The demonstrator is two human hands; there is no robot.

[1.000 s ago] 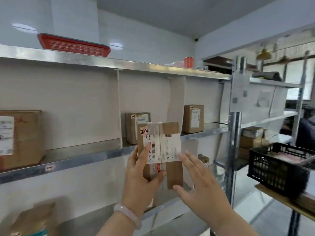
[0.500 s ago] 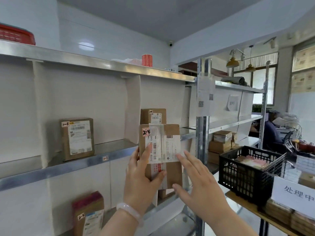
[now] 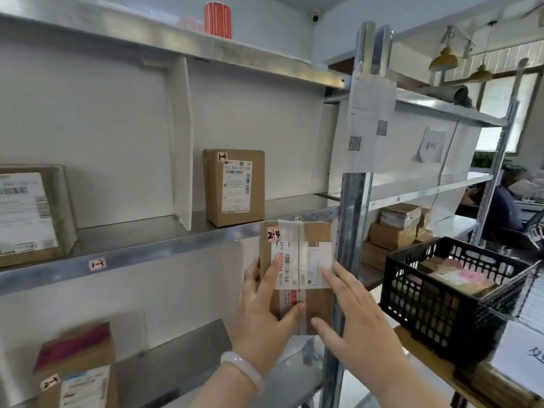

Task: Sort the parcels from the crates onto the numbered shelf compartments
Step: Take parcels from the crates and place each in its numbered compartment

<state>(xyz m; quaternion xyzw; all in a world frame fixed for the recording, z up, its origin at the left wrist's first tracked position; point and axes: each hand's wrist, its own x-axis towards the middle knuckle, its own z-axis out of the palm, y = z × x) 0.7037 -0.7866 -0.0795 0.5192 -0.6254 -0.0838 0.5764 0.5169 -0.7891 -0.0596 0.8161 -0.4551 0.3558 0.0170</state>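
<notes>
Brown cardboard parcel point(image 3: 318, 235), held upright by the left hand point(image 3: 262, 313) with the thumb pressed on its front and the fingers wrapped round its left edge. A tag at its top left corner reads 2-4. The right hand point(image 3: 356, 316) is flat, fingers straight and spread, fingertips at the parcel's right edge. The parcel hangs in front of the metal shelf edge point(image 3: 176, 248), just left of a steel upright point(image 3: 351, 216). Above it, another box point(image 3: 234, 187) stands on the shelf. To the right is a black crate point(image 3: 450, 293) with parcels inside.
</notes>
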